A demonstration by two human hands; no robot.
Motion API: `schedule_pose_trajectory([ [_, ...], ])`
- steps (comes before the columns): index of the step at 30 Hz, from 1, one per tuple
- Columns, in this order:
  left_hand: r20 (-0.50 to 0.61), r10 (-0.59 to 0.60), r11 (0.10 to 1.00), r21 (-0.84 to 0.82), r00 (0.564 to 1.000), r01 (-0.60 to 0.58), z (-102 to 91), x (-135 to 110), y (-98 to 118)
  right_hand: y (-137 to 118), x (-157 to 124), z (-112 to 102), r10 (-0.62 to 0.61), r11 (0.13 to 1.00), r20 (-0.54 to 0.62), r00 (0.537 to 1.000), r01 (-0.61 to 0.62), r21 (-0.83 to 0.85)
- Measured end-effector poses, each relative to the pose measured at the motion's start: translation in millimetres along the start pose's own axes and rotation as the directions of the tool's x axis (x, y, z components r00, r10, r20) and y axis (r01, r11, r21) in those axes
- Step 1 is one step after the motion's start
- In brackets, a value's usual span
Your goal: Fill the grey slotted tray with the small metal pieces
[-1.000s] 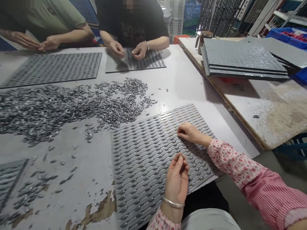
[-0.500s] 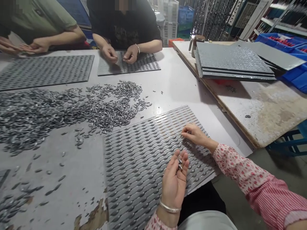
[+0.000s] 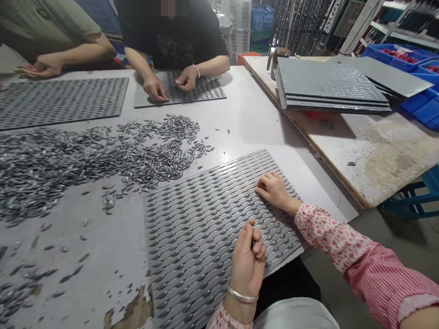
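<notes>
A grey slotted tray [image 3: 206,214] lies tilted on the table in front of me, most of its oval pockets filled with small grey metal pieces. My left hand [image 3: 247,260], with a silver bangle at the wrist, hovers over the tray's near edge, fingers curled around a few of those pieces. My right hand [image 3: 274,191] rests on the tray's right part, fingertips pressed to a pocket; whether a piece is under them is hidden. A large heap of loose metal pieces [image 3: 85,155] spreads over the table to the left.
Across the table two other people work with their hands over similar trays [image 3: 61,101] [image 3: 206,89]. A stack of trays [image 3: 329,87] and a metal jug [image 3: 274,57] sit on a wooden bench at right, with blue crates [image 3: 421,59] behind. The table's paint is chipped near me.
My left hand closed its fingers over the pieces it showed open half a second ago. My right hand slid slightly left along the tray. The view drifted a little rightward.
</notes>
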State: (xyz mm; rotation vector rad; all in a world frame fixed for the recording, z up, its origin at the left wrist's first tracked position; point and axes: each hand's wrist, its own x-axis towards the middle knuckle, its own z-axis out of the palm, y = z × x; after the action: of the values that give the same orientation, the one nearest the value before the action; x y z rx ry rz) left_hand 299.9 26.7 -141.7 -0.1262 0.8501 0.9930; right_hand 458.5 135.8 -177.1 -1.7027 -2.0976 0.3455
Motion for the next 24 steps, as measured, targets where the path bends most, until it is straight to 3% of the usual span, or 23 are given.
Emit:
schedule_pose_trajectory([
  [3, 0.012, 0.029, 0.999, 0.024, 0.999, -0.030, 0.4, 0.9, 0.3, -8.9, -6.7, -13.6, -0.098, 0.961, 0.141, 0.985, 0.057, 0.269],
  [6, 0.025, 0.067, 0.995, 0.068, 0.997, -0.069, 1.1, 1.8, -0.8, -22.0, -21.0, -28.9, -0.283, 0.779, 0.360, 0.889, -0.006, 0.627],
  [9, 0.041, 0.094, 0.991, 0.095, 0.995, -0.098, 2.7, 2.3, -4.3, -31.2, -36.9, -35.4, -0.347, 0.599, 0.451, 0.823, -0.175, 0.781],
  [12, 0.034, 0.103, 0.990, 0.090, 0.994, -0.105, 4.7, 1.9, -8.3, -29.2, -43.8, -33.6, -0.267, 0.454, 0.474, 0.839, -0.324, 0.830],
  [15, -0.015, 0.082, 0.993, 0.083, 0.997, -0.081, 5.6, 0.3, -10.1, -14.6, -36.4, -32.2, -0.127, 0.382, 0.383, 0.915, -0.311, 0.870],
  [17, -0.026, 0.048, 0.994, 0.098, 0.999, -0.045, 5.1, -1.1, -10.1, -0.8, -26.1, -32.7, -0.004, 0.415, 0.284, 0.959, -0.257, 0.873],
  [19, -0.043, 0.024, 0.994, 0.104, 0.999, -0.020, 3.9, -2.0, -10.0, 12.6, -15.4, -32.8, 0.084, 0.504, 0.215, 0.973, -0.228, 0.833],
  [24, -0.047, -0.026, 0.998, 0.048, 0.999, 0.029, -0.2, 0.1, -11.7, 29.8, 1.1, -30.1, 0.085, 0.847, 0.184, 0.979, -0.168, 0.504],
])
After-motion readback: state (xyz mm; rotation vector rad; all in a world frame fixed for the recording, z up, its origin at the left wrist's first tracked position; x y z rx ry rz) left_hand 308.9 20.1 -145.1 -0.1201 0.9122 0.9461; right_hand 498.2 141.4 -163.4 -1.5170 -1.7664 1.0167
